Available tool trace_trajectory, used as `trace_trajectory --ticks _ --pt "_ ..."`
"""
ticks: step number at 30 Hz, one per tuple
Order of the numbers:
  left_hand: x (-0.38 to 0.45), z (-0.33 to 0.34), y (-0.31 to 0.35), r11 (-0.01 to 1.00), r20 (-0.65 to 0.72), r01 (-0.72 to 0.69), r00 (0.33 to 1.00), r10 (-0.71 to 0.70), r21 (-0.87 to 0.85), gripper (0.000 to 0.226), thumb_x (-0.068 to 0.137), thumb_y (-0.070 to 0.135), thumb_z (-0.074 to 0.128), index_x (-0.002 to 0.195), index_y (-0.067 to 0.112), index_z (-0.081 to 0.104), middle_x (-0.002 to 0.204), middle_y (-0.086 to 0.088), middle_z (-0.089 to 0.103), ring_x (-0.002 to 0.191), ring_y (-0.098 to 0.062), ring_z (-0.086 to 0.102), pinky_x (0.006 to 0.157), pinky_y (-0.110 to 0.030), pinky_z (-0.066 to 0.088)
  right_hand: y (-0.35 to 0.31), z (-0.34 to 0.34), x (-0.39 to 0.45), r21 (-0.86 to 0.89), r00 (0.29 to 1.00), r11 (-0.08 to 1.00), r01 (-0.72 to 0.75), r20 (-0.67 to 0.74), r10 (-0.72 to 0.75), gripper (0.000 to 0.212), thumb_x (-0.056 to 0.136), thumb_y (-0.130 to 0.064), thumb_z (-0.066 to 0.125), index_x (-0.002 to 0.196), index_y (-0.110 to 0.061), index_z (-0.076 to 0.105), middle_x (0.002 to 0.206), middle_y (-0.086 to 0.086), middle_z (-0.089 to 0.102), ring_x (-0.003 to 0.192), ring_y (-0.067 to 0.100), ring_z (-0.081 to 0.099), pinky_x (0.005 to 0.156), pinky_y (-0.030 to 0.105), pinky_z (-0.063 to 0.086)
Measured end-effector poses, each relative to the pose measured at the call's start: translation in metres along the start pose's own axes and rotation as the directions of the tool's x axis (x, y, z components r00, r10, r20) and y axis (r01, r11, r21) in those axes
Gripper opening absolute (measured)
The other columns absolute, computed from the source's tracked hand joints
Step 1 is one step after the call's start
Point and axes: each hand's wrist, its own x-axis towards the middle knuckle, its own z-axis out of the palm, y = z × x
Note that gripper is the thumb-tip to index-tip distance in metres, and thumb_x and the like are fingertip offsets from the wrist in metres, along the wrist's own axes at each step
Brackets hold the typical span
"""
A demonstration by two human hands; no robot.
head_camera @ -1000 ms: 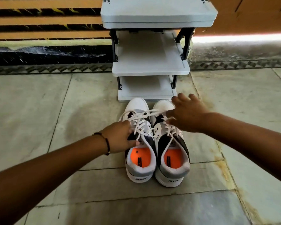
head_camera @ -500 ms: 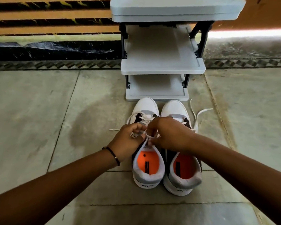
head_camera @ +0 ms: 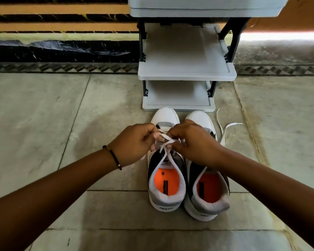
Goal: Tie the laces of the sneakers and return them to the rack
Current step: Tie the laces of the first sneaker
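Two white, grey and black sneakers with orange insoles stand side by side on the floor, toes toward the rack. Over the left sneaker (head_camera: 166, 194) my left hand (head_camera: 134, 144) and my right hand (head_camera: 192, 142) meet, each pinching part of its white lace (head_camera: 168, 142), which crosses between my fingers. The right sneaker (head_camera: 207, 196) has loose laces (head_camera: 223, 131) trailing on the floor to its right. The grey three-shelf rack (head_camera: 187, 76) stands just beyond the toes, with nothing on the two shelves I can see into.
The floor is large stone tiles (head_camera: 43, 124). A dark patterned border strip (head_camera: 62, 67) and a striped wall run behind the rack.
My hands came together from spread apart, the lace ends drawn in over the left sneaker's tongue and crossed. The view shifted closer, and the right sneaker's laces now lie loose on the floor.
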Motion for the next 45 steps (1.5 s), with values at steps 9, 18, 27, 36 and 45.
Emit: trace_trajectory --ticks 9,18,27,36,45 --pt "-0.011 -0.002 0.017 0.909 0.489 0.331 0.854 -0.175 -0.253 0.016 0.095 0.009 0.040 0.105 0.020 0.046 0.079 -0.010 0.071 0.053 -0.016 0.064 0.045 -0.022 0.051 -0.012 -0.032 0.005 0.087 0.990 0.996 0.006 0.138 -0.018 0.008 0.082 -0.024 0.065 0.078 -0.021 0.071 0.073 -0.004 0.068 0.073 0.012 0.060 0.069 0.027 0.044" --pt "-0.008 0.009 0.011 0.945 0.005 -0.011 1.000 0.010 0.327 0.029 0.083 0.039 0.057 0.081 0.010 0.059 0.073 -0.008 0.068 0.065 -0.020 0.058 0.057 -0.029 0.043 -0.018 -0.036 -0.007 0.150 0.991 0.988 0.036 0.121 -0.055 0.007 0.080 -0.025 0.067 0.073 -0.026 0.068 0.060 -0.012 0.061 0.059 0.006 0.054 0.054 0.014 0.036" --pt "-0.005 0.004 0.022 0.607 0.352 0.470 0.883 -0.312 -0.641 0.014 0.085 0.019 0.055 0.093 0.011 0.062 0.074 0.005 0.052 0.042 -0.003 0.031 0.038 -0.013 0.023 -0.011 -0.034 -0.010 0.115 0.997 0.993 -0.006 -0.078 0.015 0.007 0.078 -0.027 0.069 0.082 -0.022 0.071 0.081 -0.004 0.069 0.071 0.006 0.058 0.063 0.020 0.041" --pt "-0.006 -0.008 0.004 0.282 0.151 0.305 0.875 -0.461 -0.910 0.023 0.094 0.024 0.040 0.075 0.020 0.053 0.047 0.010 0.055 0.032 -0.001 0.034 0.033 -0.011 0.026 -0.002 -0.037 -0.013 -0.124 0.987 0.992 0.005 -0.156 -0.025 0.008 0.081 -0.025 0.065 0.082 -0.020 0.072 0.077 -0.004 0.058 0.070 0.016 0.055 0.066 0.038 0.050" --pt "-0.027 -0.013 -0.051 0.948 -0.294 0.319 0.905 -0.306 -0.006 0.019 0.090 0.024 0.051 0.072 0.021 0.053 0.057 0.006 0.062 0.070 -0.001 0.056 0.065 -0.017 0.039 0.018 -0.048 -0.021 -0.233 0.958 0.949 -0.212 0.143 0.249 0.009 0.081 -0.021 0.062 0.080 -0.027 0.069 0.074 -0.012 0.056 0.077 0.015 0.058 0.057 0.024 0.041"
